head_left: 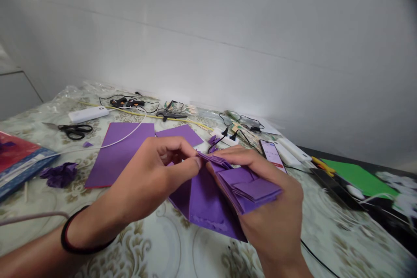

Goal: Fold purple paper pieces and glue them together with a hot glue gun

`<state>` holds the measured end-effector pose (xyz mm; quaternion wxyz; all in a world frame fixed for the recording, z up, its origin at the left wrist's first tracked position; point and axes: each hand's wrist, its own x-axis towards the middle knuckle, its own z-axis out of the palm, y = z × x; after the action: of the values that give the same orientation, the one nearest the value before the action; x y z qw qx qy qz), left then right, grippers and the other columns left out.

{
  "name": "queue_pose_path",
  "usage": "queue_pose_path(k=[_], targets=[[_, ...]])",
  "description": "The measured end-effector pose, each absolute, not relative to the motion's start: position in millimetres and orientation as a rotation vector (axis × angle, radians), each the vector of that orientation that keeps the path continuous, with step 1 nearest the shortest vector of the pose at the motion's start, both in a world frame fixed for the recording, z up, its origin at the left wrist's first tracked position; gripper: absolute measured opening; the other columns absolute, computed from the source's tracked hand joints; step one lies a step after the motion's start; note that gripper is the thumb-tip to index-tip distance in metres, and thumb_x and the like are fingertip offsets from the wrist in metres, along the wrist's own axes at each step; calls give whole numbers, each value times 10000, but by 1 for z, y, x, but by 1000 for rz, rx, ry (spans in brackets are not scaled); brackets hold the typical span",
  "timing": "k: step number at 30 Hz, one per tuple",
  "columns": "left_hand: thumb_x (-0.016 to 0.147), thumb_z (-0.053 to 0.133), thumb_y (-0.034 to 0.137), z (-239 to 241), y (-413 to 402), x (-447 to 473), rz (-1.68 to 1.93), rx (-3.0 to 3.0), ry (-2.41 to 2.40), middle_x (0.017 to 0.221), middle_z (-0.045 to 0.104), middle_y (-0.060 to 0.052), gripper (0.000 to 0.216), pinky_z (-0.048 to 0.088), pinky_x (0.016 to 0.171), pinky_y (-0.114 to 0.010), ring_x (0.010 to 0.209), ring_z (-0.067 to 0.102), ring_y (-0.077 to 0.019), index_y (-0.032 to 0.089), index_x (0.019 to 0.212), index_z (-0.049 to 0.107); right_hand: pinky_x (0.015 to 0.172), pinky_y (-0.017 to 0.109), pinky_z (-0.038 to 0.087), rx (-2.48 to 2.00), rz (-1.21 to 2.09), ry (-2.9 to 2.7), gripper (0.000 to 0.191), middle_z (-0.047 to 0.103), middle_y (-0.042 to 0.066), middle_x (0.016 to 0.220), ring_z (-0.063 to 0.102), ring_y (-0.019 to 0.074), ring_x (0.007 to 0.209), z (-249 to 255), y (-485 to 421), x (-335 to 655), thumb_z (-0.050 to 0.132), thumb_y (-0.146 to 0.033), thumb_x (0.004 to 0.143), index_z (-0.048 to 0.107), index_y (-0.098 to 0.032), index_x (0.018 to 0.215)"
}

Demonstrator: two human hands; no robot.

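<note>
Two hands are working low in the centre of the view. The right hand (276, 208), at about five o'clock, is cradling a stack of purple paper squares (250, 189) in its palm, fingers curled under and thumb lying along the far edge, closed on the pile. The left hand (153, 173), coming in from eight o'clock, is pinching thumb and forefinger together on the top corner of that stack, where the sheets are fanning out. Paper like this looks light, thin and floppy, likely to crease or slide off the pile, so an edge or corner pinch seems the safest hold. A larger purple sheet (203, 208) is hanging below the hands, just over the patterned tablecloth (156, 247).

Moving outward, a crumpled purple scrap (60, 174) is lying at nine o'clock, with flat purple sheets (119, 150) beyond it. A phone (272, 153) is sitting at one o'clock. Farther back, black scissors (74, 130) and a white power bank (87, 114) are resting at ten o'clock, cables trailing near the wall.
</note>
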<state>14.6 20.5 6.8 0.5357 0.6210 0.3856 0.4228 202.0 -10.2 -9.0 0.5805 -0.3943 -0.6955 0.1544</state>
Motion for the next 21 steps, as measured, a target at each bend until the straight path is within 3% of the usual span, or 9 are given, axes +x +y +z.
queue_pose_path(k=[9, 21], targets=[[859, 768, 357, 2, 18, 17, 1032, 1265, 801, 723, 641, 9, 211, 395, 635, -270, 690, 559, -136, 194, 753, 684, 721, 162, 592, -996, 466, -1556, 119, 787, -85, 901, 736, 103, 790, -8, -10, 203, 821, -225, 903, 786, -312, 976], [853, 773, 326, 5, 15, 19, 1005, 1138, 763, 696, 661, 25, 182, 396, 543, -213, 596, 535, -96, 199, 764, 677, 629, 151, 591, -1051, 414, -1473, 94, 793, -95, 763, 718, 102, 667, -4, -8, 195, 838, -226, 863, 822, -318, 854]])
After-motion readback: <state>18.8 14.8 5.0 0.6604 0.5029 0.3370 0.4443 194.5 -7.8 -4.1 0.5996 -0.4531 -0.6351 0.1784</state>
